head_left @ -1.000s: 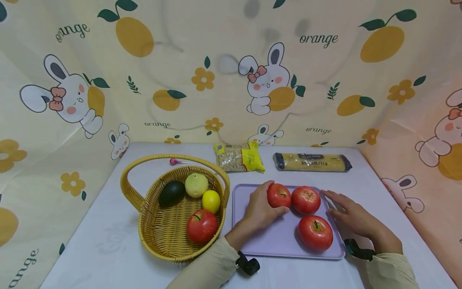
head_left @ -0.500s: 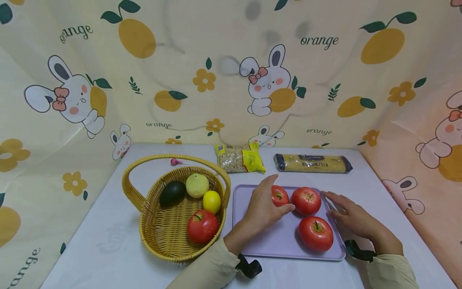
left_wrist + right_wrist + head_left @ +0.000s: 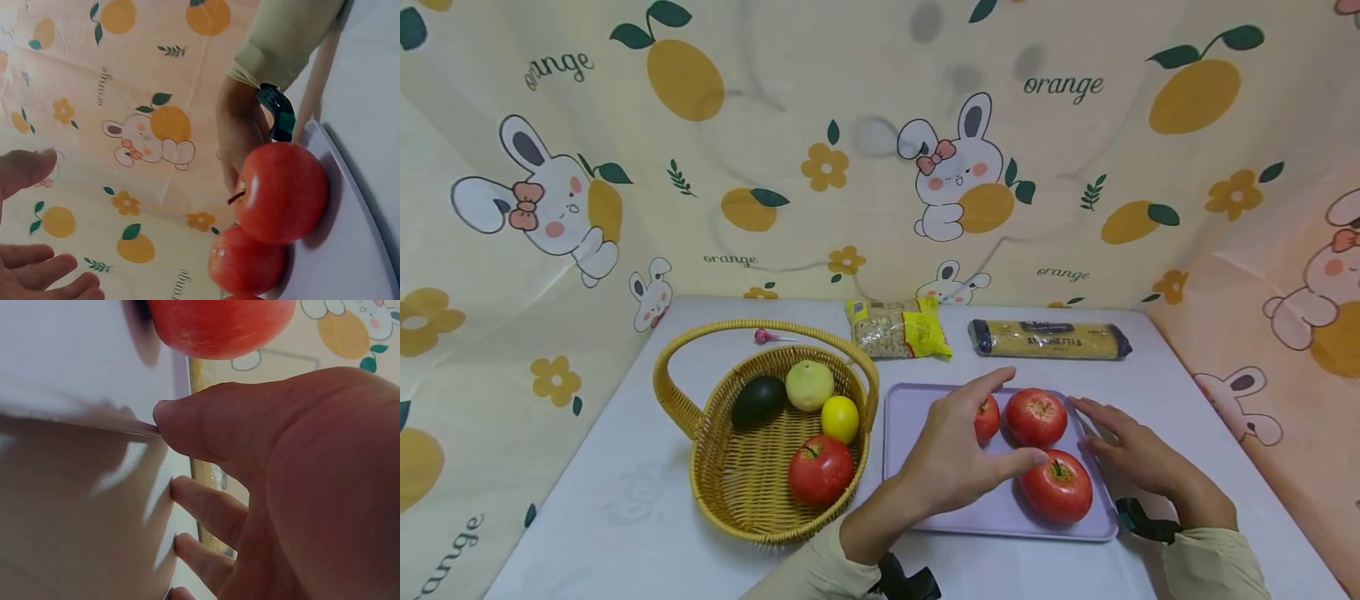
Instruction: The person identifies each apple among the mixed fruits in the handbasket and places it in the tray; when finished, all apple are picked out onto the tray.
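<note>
Three red apples lie on a lilac tray (image 3: 906, 408): the front apple (image 3: 1056, 492), the back right apple (image 3: 1037, 417) and the left apple (image 3: 987, 421), which is partly hidden. My left hand (image 3: 951, 454) hovers over the tray with thumb and fingers spread, and its thumb overlaps the front apple in the head view. In the left wrist view its fingers (image 3: 40, 269) hold nothing, well apart from the front apple (image 3: 284, 194). At the tray's right side rests my right hand (image 3: 1138, 446). The right wrist view has its thumb (image 3: 200, 422) touching the tray's rim, fingers lower on the table.
Left of the tray stands a wicker basket (image 3: 700, 479) with a tall handle, holding a red apple (image 3: 820, 471), a yellow lemon-like fruit (image 3: 840, 419), a pale green round fruit (image 3: 809, 385) and a dark avocado (image 3: 758, 402). Behind lie a yellow bag (image 3: 898, 329) and a spaghetti pack (image 3: 1048, 339).
My left hand has let go of the left apple, which stays on the tray, and has moved right and nearer, toward the front apple. My right hand has stayed put.
</note>
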The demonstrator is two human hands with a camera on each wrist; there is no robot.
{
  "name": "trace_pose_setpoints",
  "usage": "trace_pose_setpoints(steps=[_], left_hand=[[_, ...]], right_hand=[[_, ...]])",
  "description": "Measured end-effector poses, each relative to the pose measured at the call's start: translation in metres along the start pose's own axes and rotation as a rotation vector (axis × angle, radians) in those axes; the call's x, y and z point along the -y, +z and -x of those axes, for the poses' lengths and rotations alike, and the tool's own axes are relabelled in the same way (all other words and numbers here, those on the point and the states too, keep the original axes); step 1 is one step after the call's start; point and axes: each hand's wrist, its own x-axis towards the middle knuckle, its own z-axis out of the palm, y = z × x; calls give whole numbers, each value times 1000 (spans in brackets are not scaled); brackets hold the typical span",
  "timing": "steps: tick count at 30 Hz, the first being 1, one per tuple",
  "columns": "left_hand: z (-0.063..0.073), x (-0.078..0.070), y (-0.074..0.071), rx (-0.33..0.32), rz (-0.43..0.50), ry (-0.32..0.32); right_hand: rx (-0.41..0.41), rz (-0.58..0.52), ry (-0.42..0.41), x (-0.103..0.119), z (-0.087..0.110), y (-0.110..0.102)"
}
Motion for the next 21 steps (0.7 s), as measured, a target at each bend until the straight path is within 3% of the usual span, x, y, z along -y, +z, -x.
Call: trace_pose_setpoints(steps=[5, 11, 16, 21], left_hand=[[19, -6, -22, 60, 36, 23], [46, -2, -63, 145, 117, 45], [66, 12, -101, 191, 66, 57], [87, 29, -138, 192, 5, 7]], right_hand=[[-4, -4, -3, -1, -1, 1], [-6, -5, -11, -1, 0, 2], [-14, 5, -23, -7, -3, 1], [-8, -5, -28, -8, -4, 2]])
